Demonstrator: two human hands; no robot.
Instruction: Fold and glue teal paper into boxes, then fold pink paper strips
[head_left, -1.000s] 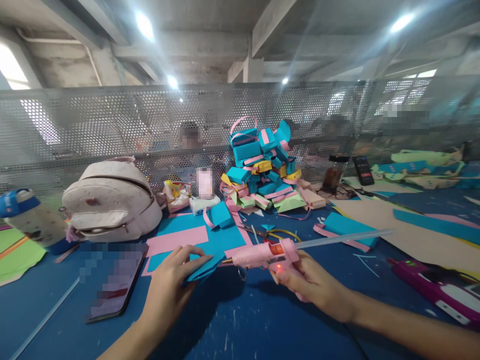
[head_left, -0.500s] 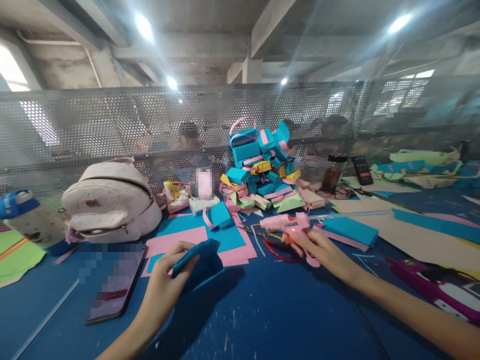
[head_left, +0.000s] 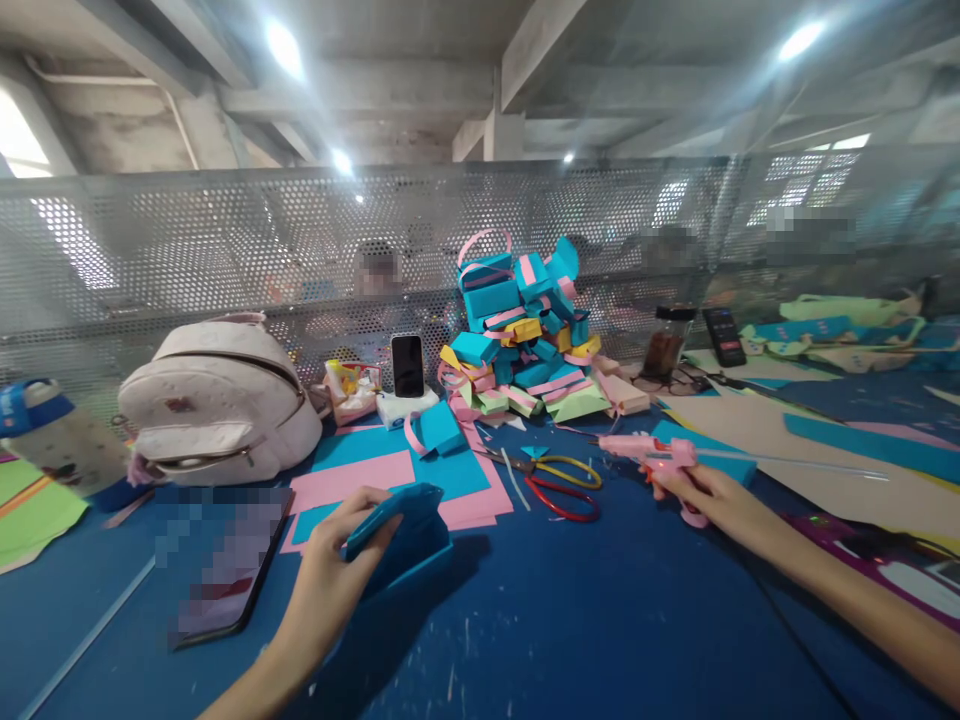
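Note:
My left hand (head_left: pixel 341 545) pinches the edge of a folded blue paper box (head_left: pixel 409 545), held just over the blue table. On the right, my right hand (head_left: pixel 701 492) grips a pink hot glue gun (head_left: pixel 652 453), its nozzle pointing left and a clear glue stick (head_left: pixel 817 466) sticking out behind. Between the hands lie scissors (head_left: pixel 562 490) with one yellow and one red handle. Blue and pink paper sheets (head_left: pixel 375 472) are spread beyond my left hand, with a small blue paper bag with a pink strap (head_left: pixel 439 430) on them.
A heap of blue, pink, yellow and green paper bags (head_left: pixel 517 330) stands at the back against a perforated metal screen (head_left: pixel 247 240). To the left are a white backpack (head_left: pixel 217 400), a bottle (head_left: pixel 67 440) and a phone (head_left: pixel 236 570). A purple device (head_left: pixel 847 545) lies at the right.
My right hand has moved right with the glue gun, uncovering the scissors' handles. My left hand and the blue paper box have barely moved.

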